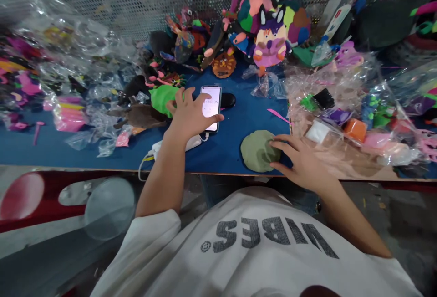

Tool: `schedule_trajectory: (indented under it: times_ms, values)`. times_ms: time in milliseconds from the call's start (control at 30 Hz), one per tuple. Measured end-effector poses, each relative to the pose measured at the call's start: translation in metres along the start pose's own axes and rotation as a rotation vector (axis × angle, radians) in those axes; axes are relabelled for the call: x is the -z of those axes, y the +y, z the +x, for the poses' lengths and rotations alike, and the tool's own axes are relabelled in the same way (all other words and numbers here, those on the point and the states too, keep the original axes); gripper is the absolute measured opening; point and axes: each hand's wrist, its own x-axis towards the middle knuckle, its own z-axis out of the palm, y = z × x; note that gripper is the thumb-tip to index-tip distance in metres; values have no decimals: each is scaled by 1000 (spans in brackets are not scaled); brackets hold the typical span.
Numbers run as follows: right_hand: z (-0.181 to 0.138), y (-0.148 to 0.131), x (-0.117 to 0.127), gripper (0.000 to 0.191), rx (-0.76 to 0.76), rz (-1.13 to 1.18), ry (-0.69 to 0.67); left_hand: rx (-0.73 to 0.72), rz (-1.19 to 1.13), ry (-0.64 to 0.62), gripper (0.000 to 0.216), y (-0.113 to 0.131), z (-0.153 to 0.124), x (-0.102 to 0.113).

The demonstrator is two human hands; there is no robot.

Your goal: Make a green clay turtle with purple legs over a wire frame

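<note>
My left hand is spread over a smartphone with a lit timer screen, its fingers apart and holding nothing. Its thumb reaches across the lower part of the screen. A white charging cable is plugged into the phone's bottom end. By the table's front edge lies a flat, round disc of grey-green modelling clay. My right hand rests at the disc's right rim, thumb and fingers apart, the fingertips touching or just over it. Beside my left hand's fingers lies a bright green clay piece.
Clay figures, among them a purple and pink animal and a brown lion face, line the back before a metal mesh. A pink clay knife lies beyond the disc. Bagged clay blocks sit right; plastic wrappers heap left.
</note>
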Motion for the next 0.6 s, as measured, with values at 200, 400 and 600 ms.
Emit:
schedule_trajectory:
  times_ms: [200,400,600]
  values:
    - [-24,5,-16,66,-53,37,225,-15,-94,43,77,-6,2,1]
    - [-18,-5,-19,68,-90,-45,144,-78,-350,371,56,24,-57,0]
    - [12,-27,-28,81,-374,-97,90,-340,-536,5,80,70,-122,-29]
